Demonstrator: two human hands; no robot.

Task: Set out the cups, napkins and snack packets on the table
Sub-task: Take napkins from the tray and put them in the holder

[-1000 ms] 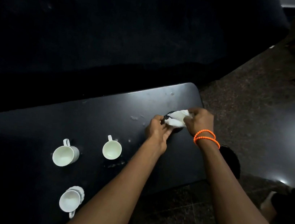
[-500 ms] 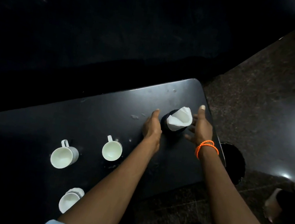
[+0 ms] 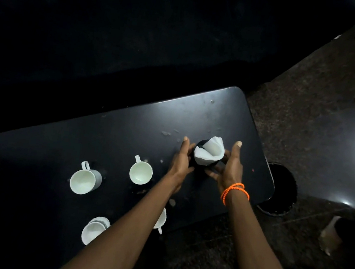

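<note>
- Near the table's [image 3: 126,131] far right end, a dark holder [image 3: 200,144] stands with folded white napkins [image 3: 209,151] in it.
- Left hand [image 3: 182,158] and right hand [image 3: 230,166] cup the holder from either side, fingers curled around it, thumbs straight up.
- Four white cups show: one [image 3: 85,181] at left, one [image 3: 141,172] mid-table, both empty; one [image 3: 94,232] at the near edge; one [image 3: 161,220] mostly hidden behind the left forearm.
- Orange bracelets [image 3: 235,191] ring the right wrist.
- Beyond the table all is too dark to read.

The table [image 3: 126,131] lies bare along the upper edge; white cups [image 3: 140,172] crowd lower left, the napkin holder [image 3: 205,156] stands centre right.
</note>
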